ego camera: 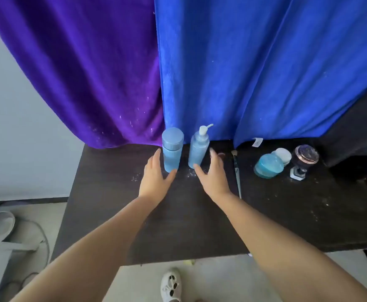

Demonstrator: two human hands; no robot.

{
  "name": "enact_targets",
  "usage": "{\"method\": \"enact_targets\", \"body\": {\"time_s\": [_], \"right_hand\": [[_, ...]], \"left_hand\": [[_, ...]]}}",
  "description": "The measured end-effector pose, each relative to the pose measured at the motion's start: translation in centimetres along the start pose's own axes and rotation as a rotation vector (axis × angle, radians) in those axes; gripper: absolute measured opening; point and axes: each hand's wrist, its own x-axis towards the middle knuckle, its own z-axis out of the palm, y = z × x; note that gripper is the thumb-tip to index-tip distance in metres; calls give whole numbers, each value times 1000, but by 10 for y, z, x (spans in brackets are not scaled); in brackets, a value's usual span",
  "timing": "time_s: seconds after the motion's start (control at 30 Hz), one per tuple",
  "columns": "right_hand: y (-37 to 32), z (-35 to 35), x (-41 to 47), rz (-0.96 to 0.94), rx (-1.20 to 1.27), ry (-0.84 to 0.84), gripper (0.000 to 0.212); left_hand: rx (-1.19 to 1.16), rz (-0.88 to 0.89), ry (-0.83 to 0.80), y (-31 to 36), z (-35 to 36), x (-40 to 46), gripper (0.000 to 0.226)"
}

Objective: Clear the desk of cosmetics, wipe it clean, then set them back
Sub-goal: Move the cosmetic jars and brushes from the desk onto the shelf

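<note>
Two blue bottles stand upright near the back edge of the dark desk [104, 192]. The left hand [154, 177] is spread open around the capped bottle [172, 149], thumb touching its base. The right hand [213, 175] is open beside the pump bottle [198, 149]. A brush [236, 168], jar [269, 165] and dark perfume bottle [304, 160] sit toward the right back edge.

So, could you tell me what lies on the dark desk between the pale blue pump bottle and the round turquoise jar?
In the head view, a slim makeup brush lies between the pump bottle and turquoise jar, pointing front to back.
</note>
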Motion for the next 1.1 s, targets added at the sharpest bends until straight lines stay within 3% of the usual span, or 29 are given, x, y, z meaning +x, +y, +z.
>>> {"method": "enact_targets", "body": {"time_s": [0.13,0.3,0.53,0.83,0.93,1.1], "right_hand": [[-10,12,22,44,113,112,55],[-9,15,26,33,129,127,46],[-7,-27,14,38,132,149,41],[26,-165,-35,22,174,331,39],[56,-228,-61,26,162,394,47],[110,-350,-112,33,169,482,42]], "left_hand": [[-58,8,-5,6,3,25,58],[-127,-8,-41,1,7,35,40],[-109,40,-45,26,9,23,40],[-172,283,-164,148,69,-18,38],[-192,371,-210,196,107,-42,41],[-285,428,-216,284,181,-93,34]]}}
